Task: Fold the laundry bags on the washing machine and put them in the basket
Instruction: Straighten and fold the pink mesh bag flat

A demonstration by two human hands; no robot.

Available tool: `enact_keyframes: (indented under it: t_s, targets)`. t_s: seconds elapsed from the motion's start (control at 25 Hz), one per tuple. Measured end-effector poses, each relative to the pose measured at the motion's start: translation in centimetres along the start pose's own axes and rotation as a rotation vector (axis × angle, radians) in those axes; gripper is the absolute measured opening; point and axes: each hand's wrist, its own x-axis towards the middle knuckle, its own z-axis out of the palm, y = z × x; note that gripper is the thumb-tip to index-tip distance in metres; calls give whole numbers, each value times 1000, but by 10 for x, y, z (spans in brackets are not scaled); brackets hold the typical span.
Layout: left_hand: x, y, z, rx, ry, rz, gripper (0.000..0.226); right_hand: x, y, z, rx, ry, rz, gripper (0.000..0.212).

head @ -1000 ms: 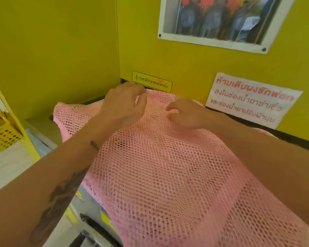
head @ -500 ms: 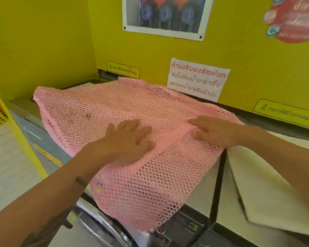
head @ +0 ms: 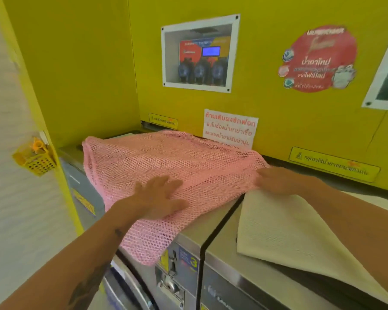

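Pink mesh laundry bag [head: 166, 162] lay on the washing machine [head: 202, 233]; left hand [head: 159, 198] pressed it flat with spread fingers, right hand [head: 276, 179] pinched its right edge.

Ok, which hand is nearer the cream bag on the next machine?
Right. The right hand sits at the pink mesh bag's right edge, just above the cream bag; the left hand lies flat mid-bag, farther left.

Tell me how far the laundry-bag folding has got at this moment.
Early. Nothing looks folded yet: the pink mesh bag lies spread flat on the washing machine, one corner hanging over its front. In hand: the left hand presses it flat while the right hand holds its right edge. Left: folding it, the cream bag too, then basketing both.
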Motion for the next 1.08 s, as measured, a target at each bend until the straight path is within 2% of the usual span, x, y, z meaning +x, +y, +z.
enact_keyframes:
  t_s: [0.08,0.16,0.28,0.44,0.52,0.6,0.68,0.72,0.76,0.84,0.96,1.04,1.08]
  targets:
    - [-9,4,-14,-35,-29,31,72,2,6,-6,54,136,29,42]
    - [-11,3,-23,-144,0,59,62,6,0,-12,103,240,16,43]
    - [1,-4,-25,-298,203,18,52,12,-16,-11,193,192,-63,55]
    - [20,-14,-28,-238,162,-61,50,30,-9,-4,62,15,22,44]
    - [28,-27,-31,-304,238,-79,39,42,-12,-12,0,82,105,47]
    - [38,-41,-38,-355,397,-77,30,55,-33,-23,-26,188,67,50]
    - [53,-57,-43,-265,518,-62,33,69,-71,-29,35,186,-25,53]
    - [63,-68,-43,-189,523,-62,40,78,-93,-28,66,176,-69,53]
    - [70,-78,-41,-99,469,-77,49,86,-111,-24,67,178,-106,54]
    - [81,-96,-29,43,256,-119,64,105,-135,-9,22,142,-114,60]
    - [85,-117,-27,100,-16,-154,78,138,-144,11,3,-80,-54,82]
    - [88,-122,-43,77,-93,-137,82,154,-146,11,0,-134,-67,108]
    - [91,-123,-53,60,-80,-124,81,162,-147,9,-3,-143,-72,118]
